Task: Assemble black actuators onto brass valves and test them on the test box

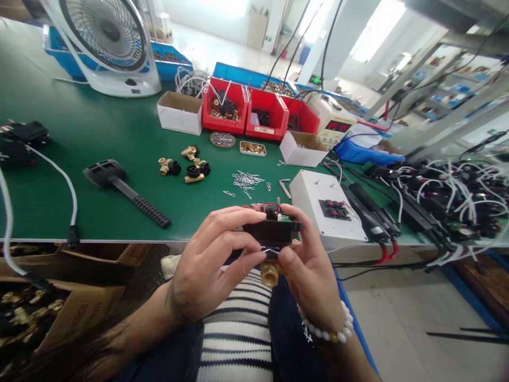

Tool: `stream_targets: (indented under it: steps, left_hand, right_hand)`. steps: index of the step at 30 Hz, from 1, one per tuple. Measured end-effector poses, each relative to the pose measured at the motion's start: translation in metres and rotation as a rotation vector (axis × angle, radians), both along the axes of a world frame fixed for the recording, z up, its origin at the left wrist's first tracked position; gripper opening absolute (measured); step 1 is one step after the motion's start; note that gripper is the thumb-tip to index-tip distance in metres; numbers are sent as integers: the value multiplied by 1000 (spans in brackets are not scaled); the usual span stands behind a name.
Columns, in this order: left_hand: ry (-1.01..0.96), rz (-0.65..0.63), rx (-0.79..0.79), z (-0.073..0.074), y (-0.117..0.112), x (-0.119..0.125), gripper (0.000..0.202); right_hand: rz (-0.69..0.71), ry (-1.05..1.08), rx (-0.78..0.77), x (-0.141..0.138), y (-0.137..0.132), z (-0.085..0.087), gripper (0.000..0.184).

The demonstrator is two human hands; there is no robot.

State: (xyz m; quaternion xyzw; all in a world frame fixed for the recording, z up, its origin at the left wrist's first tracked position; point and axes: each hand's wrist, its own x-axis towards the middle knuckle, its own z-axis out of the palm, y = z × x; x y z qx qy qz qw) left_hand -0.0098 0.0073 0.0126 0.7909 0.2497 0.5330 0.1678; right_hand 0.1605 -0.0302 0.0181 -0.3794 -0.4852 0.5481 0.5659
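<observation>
Both my hands hold a black valve actuator box (268, 232) just over the table's front edge. Red wires and a green circuit board show at its open top, and a brass fitting (269, 274) sticks out underneath. My left hand (217, 260) has fingertips on the top and lower side, with thumb and finger pinching near a thin metal clip (272, 250). My right hand (308, 260) wraps the box's right side, its thumb by the same clip. Beyond them on the green table lies a pile of wire clips (247, 180). Several brass fittings with black caps (198, 168) lie further left.
A rubber mallet (126, 191) lies left, a white box with switches (328, 207) right. Red bins (265, 114), white cartons (181, 112) and a fan (115, 48) stand behind. Black devices with white cables (449, 191) crowd the right. A carton of brass parts (75, 307) sits lower left.
</observation>
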Motion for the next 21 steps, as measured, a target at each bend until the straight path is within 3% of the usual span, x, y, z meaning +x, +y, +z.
stream_targets:
  steps: [10,15,18,21]
  left_hand:
    - [-67,8,6,3,-6,7,11]
    - [-163,-34,-131,-1,-10,12,21]
    - [-431,-134,-514,-3,-6,14,41]
    - [-555,-470,-1133,-4,1,14,52]
  right_hand:
    - [-32,116,18,-7,-8,3,35]
    - [-56,105,23,-9,-5,-4,38]
    - [-60,76,44,-10,-3,-9,38]
    - [6,-135,47,-1,2,4,44]
